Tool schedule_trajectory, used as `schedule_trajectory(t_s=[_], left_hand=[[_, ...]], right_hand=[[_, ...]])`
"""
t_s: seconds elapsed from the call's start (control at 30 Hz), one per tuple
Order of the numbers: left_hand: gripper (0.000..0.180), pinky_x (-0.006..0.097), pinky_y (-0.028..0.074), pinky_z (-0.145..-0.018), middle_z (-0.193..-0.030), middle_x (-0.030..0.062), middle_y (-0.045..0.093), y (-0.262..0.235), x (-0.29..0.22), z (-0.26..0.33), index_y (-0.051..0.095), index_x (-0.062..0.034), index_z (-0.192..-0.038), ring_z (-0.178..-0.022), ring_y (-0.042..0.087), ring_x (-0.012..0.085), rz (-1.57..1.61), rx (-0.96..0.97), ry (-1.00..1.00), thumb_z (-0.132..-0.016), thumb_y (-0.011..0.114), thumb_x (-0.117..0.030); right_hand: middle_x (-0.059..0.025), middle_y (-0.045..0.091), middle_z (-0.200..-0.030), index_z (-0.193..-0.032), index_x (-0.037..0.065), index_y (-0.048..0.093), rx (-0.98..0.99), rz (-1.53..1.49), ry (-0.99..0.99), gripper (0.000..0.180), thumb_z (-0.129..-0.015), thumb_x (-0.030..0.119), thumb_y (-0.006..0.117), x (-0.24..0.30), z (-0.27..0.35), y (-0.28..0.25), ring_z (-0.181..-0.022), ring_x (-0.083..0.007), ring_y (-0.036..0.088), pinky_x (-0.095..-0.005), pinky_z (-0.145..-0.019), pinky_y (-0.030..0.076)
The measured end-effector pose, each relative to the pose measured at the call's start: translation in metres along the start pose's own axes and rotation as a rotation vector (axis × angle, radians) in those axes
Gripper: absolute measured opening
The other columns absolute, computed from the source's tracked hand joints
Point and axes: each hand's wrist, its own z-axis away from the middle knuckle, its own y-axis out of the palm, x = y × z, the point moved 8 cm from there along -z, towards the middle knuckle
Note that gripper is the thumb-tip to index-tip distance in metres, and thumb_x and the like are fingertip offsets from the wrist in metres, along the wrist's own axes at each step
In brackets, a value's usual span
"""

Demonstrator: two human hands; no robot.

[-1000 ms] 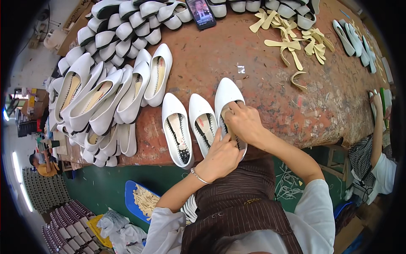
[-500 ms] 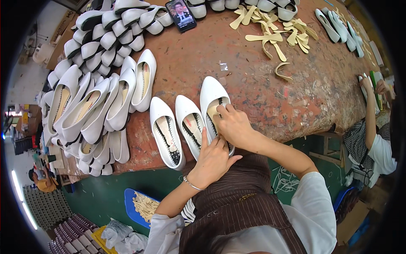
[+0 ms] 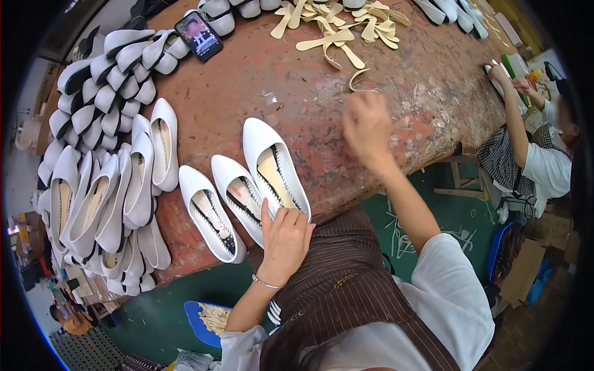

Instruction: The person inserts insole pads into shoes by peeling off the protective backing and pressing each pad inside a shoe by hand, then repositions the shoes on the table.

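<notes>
A white shoe [image 3: 261,137] lies on a worn table [image 3: 223,93], toe pointing away, a tan insole [image 3: 274,176] inside. The left hand [image 3: 286,240] is at the shoe's heel, forefinger extended and thumb spread, the other fingers curled over the heel; how firmly they press cannot be told. Right of the shoe, the right hand [image 3: 369,127] is blurred, fingers seemingly bent; whether they hold anything cannot be told. Left of the shoe sit two more shoes [image 3: 230,168]; beyond it, loose insoles [image 3: 334,40].
</notes>
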Motion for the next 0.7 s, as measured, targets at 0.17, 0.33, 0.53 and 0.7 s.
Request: schedule_trajectory(t_s=[0.17,0.33,0.53,0.7], left_hand=[[0.017,0.059,0.024,-0.115,-0.090,0.0063,0.060,-0.004,-0.007,-0.007,0.070,-0.0044,-0.092,-0.097,0.057,0.0245,-0.001,-0.032,0.042,-0.083,0.072,-0.018],[0.063,0.050,0.040,-0.104,-0.124,0.0164,0.057,-0.036,0.012,-0.001,0.056,-0.0031,-0.129,-0.109,0.055,0.0353,0.203,-0.332,-0.107,-0.080,0.079,-0.036],[0.065,0.048,0.038,-0.107,-0.123,0.0160,0.063,-0.070,0.019,-0.004,0.059,-0.0037,-0.130,-0.112,0.059,0.0361,0.351,-0.382,-0.075,-0.078,0.081,-0.036],[0.021,0.029,0.050,-0.080,-0.084,0.0049,0.071,-0.040,0.057,0.018,0.071,0.0005,-0.104,-0.078,0.064,0.0118,1.077,-0.266,-0.487,-0.092,0.071,-0.017]], right_hand=[[-0.0126,0.067,-0.106,-0.092,0.007,0.071,-0.154,0.323,-0.230,0.011,-0.082,0.012,0.071,-0.052,-0.022,0.006,-0.101,-0.0289,0.064,-0.0367,-0.079,0.051],[-0.0025,0.066,-0.080,-0.089,0.002,0.069,0.513,-0.550,0.335,0.008,-0.088,0.010,0.070,-0.001,-0.008,0.008,-0.066,-0.0089,0.063,-0.0237,-0.056,0.047],[0.0019,0.066,-0.075,-0.089,0.001,0.070,1.340,-0.921,-0.069,0.007,-0.082,0.004,0.074,0.118,0.042,-0.002,-0.070,-0.0040,0.056,-0.0224,-0.061,0.046],[0.0009,0.067,-0.079,-0.092,-0.001,0.070,1.051,-1.024,0.066,0.016,-0.080,0.006,0.079,0.109,0.013,0.015,-0.070,-0.0027,0.056,-0.0204,-0.060,0.045]])
